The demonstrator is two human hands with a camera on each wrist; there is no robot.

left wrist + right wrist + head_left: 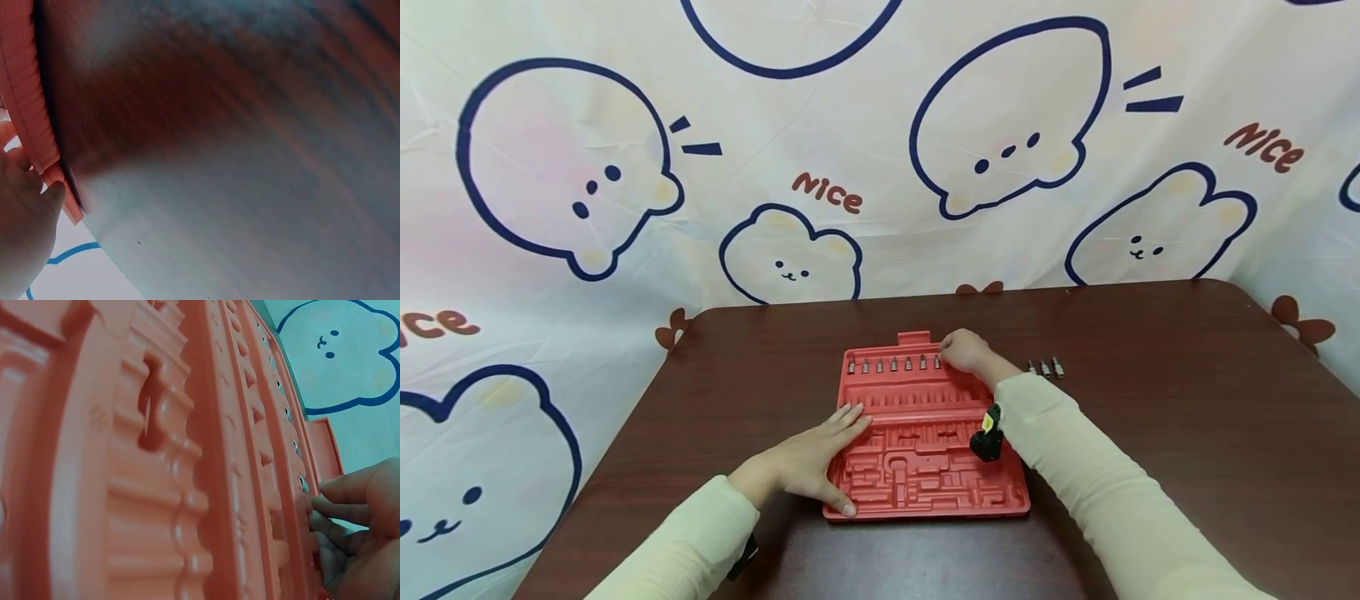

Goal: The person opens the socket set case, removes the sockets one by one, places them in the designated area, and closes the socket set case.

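Note:
A red plastic tool case [925,415] lies unfolded on the table, with several small metal bits [893,364] standing in a row along its far part. My left hand [808,462] rests with spread, fairly straight fingers on the case's left edge, its thumb at the near left corner. In the left wrist view, that hand [28,212] is partly cut off beside the red edge. My right hand [966,352] touches the right end of the bit row with bent fingers. The right wrist view shows its fingertips just past the last visible bit [304,483]; anything between them is hidden.
Three loose metal bits [1045,367] lie on the dark brown table [760,358], right of the case beyond my right forearm. A white cloth with bear drawings [887,167] hangs behind the table. Moulded recesses fill the case's near half.

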